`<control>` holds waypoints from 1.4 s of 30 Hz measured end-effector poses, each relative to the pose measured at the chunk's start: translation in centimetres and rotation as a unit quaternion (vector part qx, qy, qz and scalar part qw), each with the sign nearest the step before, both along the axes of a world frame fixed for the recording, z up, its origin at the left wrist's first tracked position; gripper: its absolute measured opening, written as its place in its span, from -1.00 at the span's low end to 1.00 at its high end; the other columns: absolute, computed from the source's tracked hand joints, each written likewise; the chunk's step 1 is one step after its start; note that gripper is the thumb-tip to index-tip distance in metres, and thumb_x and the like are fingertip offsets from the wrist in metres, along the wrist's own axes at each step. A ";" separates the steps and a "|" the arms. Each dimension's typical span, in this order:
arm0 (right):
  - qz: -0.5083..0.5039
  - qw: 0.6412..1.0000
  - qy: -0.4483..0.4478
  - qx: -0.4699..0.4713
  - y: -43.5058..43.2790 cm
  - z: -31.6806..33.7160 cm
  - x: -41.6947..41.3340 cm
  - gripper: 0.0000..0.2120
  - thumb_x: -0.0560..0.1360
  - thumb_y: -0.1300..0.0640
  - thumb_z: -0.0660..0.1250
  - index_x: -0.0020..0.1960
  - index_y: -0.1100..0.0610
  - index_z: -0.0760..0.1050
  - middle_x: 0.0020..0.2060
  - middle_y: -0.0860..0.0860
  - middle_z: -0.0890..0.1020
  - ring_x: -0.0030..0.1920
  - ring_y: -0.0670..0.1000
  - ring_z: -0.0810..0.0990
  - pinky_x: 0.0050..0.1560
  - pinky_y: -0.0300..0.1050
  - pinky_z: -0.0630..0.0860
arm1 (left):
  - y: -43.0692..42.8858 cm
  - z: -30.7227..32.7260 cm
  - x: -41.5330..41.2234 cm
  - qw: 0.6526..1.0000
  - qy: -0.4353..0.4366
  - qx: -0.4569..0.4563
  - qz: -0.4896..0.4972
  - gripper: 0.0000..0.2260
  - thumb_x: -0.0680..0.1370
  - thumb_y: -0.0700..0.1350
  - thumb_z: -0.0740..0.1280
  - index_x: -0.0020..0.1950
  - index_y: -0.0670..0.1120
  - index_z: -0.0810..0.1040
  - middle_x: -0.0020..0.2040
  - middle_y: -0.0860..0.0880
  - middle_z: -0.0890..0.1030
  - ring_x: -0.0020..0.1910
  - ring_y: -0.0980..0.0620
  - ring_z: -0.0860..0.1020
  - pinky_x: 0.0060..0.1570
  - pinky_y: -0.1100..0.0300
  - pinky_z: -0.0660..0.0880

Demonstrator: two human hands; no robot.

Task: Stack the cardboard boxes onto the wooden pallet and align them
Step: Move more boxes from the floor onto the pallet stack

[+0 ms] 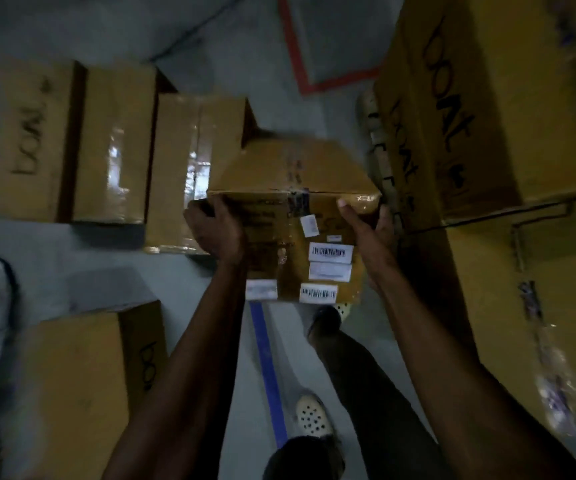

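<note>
I hold a small cardboard box (293,188) with several white barcode labels in front of me, above the floor. My left hand (215,230) grips its left near edge with fingers curled over the corner. My right hand (369,230) grips its right near edge, thumb on the labelled face. A tall stack of large printed cardboard boxes (480,133) rises at the right, close beside the held box. No wooden pallet shows in this view.
Three cardboard boxes (113,143) stand in a row on the grey floor at the left, and another box (72,382) sits at the lower left. Blue tape (267,368) and red tape (293,50) mark the floor. My legs and perforated shoes (311,415) are below the box.
</note>
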State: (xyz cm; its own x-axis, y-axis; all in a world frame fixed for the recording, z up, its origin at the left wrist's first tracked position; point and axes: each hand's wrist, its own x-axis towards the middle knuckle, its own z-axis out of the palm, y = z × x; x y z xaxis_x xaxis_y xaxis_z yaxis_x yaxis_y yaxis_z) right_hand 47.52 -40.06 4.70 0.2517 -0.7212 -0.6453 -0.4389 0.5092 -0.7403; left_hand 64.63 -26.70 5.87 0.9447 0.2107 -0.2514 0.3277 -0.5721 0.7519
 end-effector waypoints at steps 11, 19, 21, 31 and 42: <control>-0.064 0.996 -0.040 -0.049 12.5 26.6 -20.8 -0.40 0.25 -0.36 0.55 0.16 -0.09 0.56 -0.09 -0.11 0.72 -0.13 -0.07 0.72 -0.01 -0.05 0.66 | 7.5 31.4 -18.3 0.965 -0.138 0.139 -0.175 -0.70 0.64 0.00 0.22 0.19 -0.19 0.56 0.25 -0.10 0.51 0.07 -0.04 0.50 0.05 0.14 0.33; -0.106 0.980 0.049 -0.161 16.0 36.2 -34.2 -0.23 0.23 -0.46 0.45 0.26 0.01 0.53 0.14 -0.03 0.66 0.12 0.10 0.63 0.20 0.08 0.56 | 12.0 40.6 -33.8 0.947 -0.169 0.094 -0.258 -0.67 0.63 -0.04 0.23 0.28 -0.23 0.46 0.34 -0.19 0.42 0.09 -0.10 0.49 0.05 0.06 0.37; -0.094 0.973 0.081 -0.194 15.3 38.0 -37.1 -0.25 0.29 -0.45 0.44 0.28 0.03 0.53 0.20 0.02 0.65 0.20 0.14 0.61 0.22 0.02 0.50 | 12.1 41.2 -37.1 0.947 -0.166 0.081 -0.263 -0.68 0.67 -0.03 0.18 0.31 -0.21 0.40 0.38 -0.21 0.36 0.12 -0.12 0.47 0.06 0.03 0.37; -0.158 0.938 0.154 -0.268 7.4 41.1 -55.6 -0.19 0.19 -0.52 0.34 0.22 0.01 0.54 0.14 -0.02 0.65 0.16 0.13 0.62 0.19 0.10 0.52 | 5.0 42.0 -54.6 0.949 -0.074 -0.058 -0.301 -0.73 0.65 -0.08 0.21 0.32 -0.11 0.47 0.04 0.00 0.53 0.06 0.00 0.50 0.17 0.08 0.39; -0.157 0.917 0.223 -0.291 -5.3 39.2 -76.9 -0.25 0.33 -0.37 0.42 0.33 0.10 0.46 0.27 0.06 0.58 0.23 0.20 0.58 0.21 0.08 0.50 | -7.9 37.4 -75.9 0.954 0.069 -0.140 -0.256 -0.82 0.54 -0.06 0.36 0.13 -0.01 0.59 -0.04 0.04 0.64 -0.05 0.00 0.61 0.15 -0.03 0.57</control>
State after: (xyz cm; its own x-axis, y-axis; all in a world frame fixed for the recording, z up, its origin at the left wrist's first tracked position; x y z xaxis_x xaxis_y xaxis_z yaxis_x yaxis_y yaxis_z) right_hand -29.34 -45.32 43.92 -0.2222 -0.9679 -0.1174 -0.6628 0.2383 -0.7098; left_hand -11.24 -34.62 43.28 0.8600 -0.3621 -0.3595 0.1662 -0.4673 0.8683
